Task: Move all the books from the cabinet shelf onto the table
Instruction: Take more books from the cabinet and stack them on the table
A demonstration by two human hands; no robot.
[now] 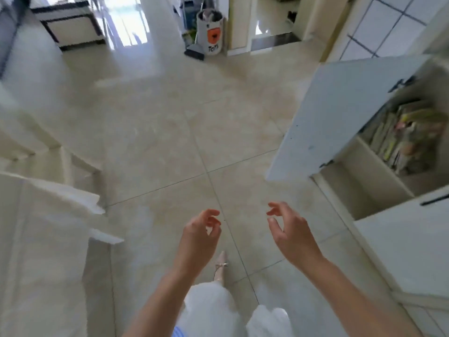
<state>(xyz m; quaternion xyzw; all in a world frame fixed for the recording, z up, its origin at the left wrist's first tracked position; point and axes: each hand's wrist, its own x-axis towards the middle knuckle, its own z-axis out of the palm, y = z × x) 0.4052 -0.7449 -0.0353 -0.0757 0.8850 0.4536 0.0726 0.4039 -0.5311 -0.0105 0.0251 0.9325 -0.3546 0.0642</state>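
Head view: blurred books [403, 135] fill the open cabinet [364, 164], titles unreadable.

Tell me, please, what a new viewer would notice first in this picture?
First come the two empty hands, the left hand and the right hand, held open over the tiled floor at the bottom centre. Next is the cabinet at the right, its door swung open and books packed on the shelf inside. At the top centre a white toy bin with an orange patch stands out.
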